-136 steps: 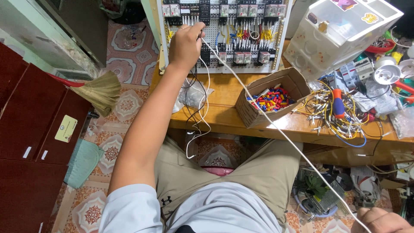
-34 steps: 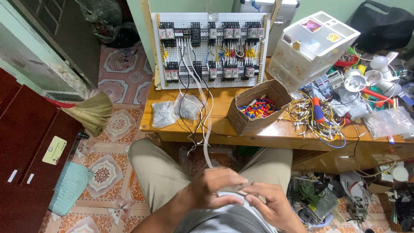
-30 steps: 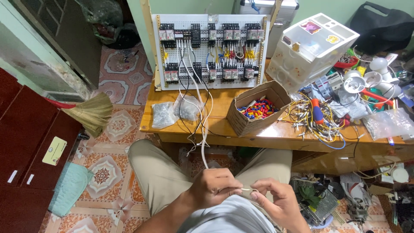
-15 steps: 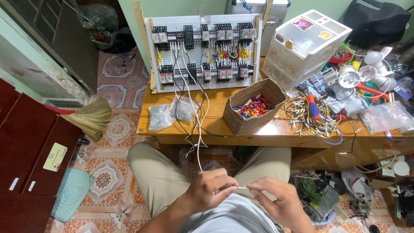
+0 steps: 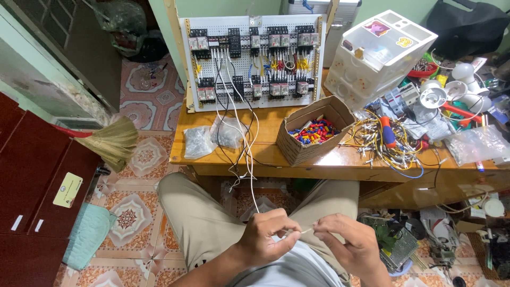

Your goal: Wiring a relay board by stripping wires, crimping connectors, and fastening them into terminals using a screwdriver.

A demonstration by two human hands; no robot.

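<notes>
Seated low before a wooden bench (image 5: 340, 162), a person works a thin white wire (image 5: 249, 175) over the lap. From left to right: a straw broom (image 5: 109, 141) lies on the patterned tiled floor (image 5: 138, 159) beside a dark red cabinet (image 5: 32, 186); a white perforated panel (image 5: 252, 61) of relays and terminal blocks stands upright at the back of the bench; an open cardboard box (image 5: 313, 133) of coloured connectors sits near the front edge; a tangle of yellow leads (image 5: 388, 143) sprawls to the right, below a white plastic drawer unit (image 5: 380, 50).

The wire runs down from the panel, over the bench edge, its long axis near vertical, then bends at the left hand (image 5: 268, 234) so its free end points right, roughly level. The left hand's grip is pressed together, thumb and forefinger pinching the wire. The right hand (image 5: 348, 244) pinches the wire's tip, fingertips closed, just beside the left.
</notes>
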